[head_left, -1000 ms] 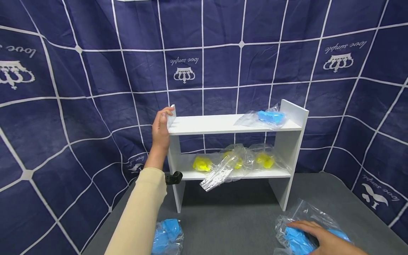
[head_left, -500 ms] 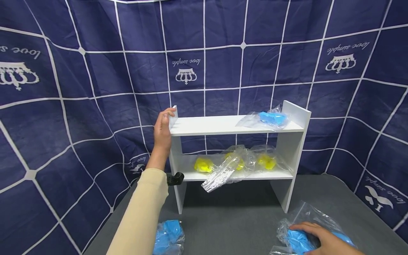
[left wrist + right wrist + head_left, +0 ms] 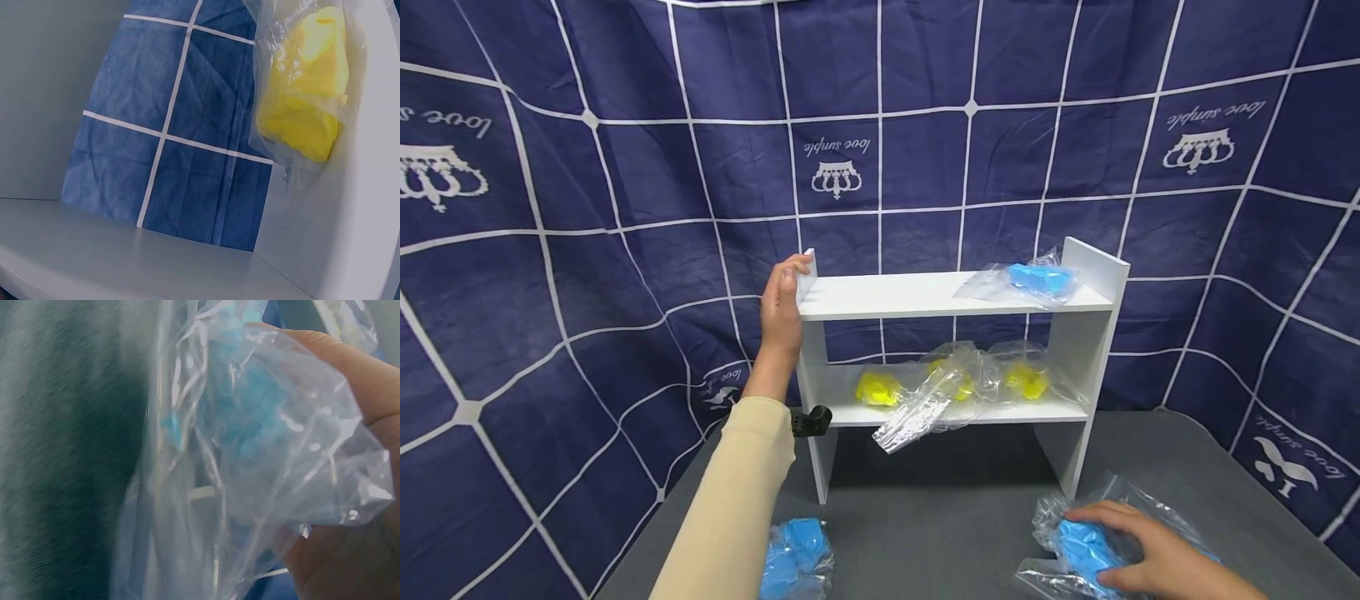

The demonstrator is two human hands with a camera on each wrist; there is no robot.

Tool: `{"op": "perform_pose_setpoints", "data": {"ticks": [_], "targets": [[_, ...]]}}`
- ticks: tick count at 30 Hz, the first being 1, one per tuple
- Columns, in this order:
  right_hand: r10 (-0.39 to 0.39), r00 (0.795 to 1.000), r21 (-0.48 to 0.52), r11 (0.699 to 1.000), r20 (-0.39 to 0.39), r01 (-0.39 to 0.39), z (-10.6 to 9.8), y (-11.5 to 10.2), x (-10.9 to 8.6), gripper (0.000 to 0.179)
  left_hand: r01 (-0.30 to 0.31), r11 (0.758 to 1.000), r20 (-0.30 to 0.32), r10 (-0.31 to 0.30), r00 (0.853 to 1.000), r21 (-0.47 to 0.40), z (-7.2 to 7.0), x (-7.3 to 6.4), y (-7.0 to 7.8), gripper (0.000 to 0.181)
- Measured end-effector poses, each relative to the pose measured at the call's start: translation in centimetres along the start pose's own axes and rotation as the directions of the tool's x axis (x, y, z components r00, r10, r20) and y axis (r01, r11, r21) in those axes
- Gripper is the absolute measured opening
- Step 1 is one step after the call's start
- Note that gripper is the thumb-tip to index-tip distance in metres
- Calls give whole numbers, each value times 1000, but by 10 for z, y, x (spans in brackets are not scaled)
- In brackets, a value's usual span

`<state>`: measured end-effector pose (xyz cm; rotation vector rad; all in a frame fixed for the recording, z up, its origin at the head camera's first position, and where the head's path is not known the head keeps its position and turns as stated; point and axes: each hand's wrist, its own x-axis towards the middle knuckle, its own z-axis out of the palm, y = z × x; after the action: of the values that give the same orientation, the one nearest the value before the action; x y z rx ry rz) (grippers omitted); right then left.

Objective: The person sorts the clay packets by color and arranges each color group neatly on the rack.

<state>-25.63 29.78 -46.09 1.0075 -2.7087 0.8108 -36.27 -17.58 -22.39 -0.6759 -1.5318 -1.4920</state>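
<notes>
White shelf unit (image 3: 887,292): here it stands, just right of the left hand (image 3: 784,308), with the right hand (image 3: 1150,546) low before its other end.
Lower board (image 3: 847,415): below and right of the left hand, loaded with yellow bags (image 3: 877,388), and a shiny plastic tail (image 3: 913,423) pokes out over the front edge!
Upper blue bag (image 3: 1041,279): on top, at the end farthest from the left hand, up beyond the right hand.
Backdrop (image 3: 917,75): navy cloth, white lines, right behind both hands.
Tabletop (image 3: 917,533): dark grey beneath the right hand; over by the left forearm lies blue bagged stuff (image 3: 805,542), partly covered by the cream sleeve (image 3: 730,492).
Left arm: reaching forward and up, black wrist device (image 3: 812,421) in front of the shelf's side.
Left grip: fingers hooked over the top of the near side panel, holding on.
Right grip: low down, thumb and fingers round the held blue bag (image 3: 1086,550), clear plastic bulging between them in the wrist view.
Hands: well apart, one up high, one down low.
Count: three yellow lumps, two boards, one blue on top, one in the grasp; how many bags by the sleeve, can't tell.
</notes>
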Motion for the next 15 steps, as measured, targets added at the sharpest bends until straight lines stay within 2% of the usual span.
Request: {"op": "perform_pose_setpoints", "data": {"ticks": [2, 6, 8, 12, 15], "targets": [[15, 1000, 12, 1000, -12, -15, -5, -9, 3, 63, 4, 1000, 5, -4, 1000, 3, 0, 0, 0, 32], [50, 998, -32, 998, -34, -51, -16, -26, 11, 63, 11, 1000, 4, -11, 1000, -7, 0, 0, -1, 32], [58, 998, -8, 998, -12, -58, -23, -33, 16, 63, 15, 1000, 0, -15, 1000, -12, 0, 0, -1, 31], [3, 1000, 79, 997, 4, -3, -37, -46, 26, 62, 19, 1000, 3, -19, 1000, -3, -1, 0, 0, 31], [-48, 999, 78, 996, -15, 49, -47, -57, 32, 62, 20, 1000, 8, -20, 1000, 0, -1, 0, 1, 32]]}}
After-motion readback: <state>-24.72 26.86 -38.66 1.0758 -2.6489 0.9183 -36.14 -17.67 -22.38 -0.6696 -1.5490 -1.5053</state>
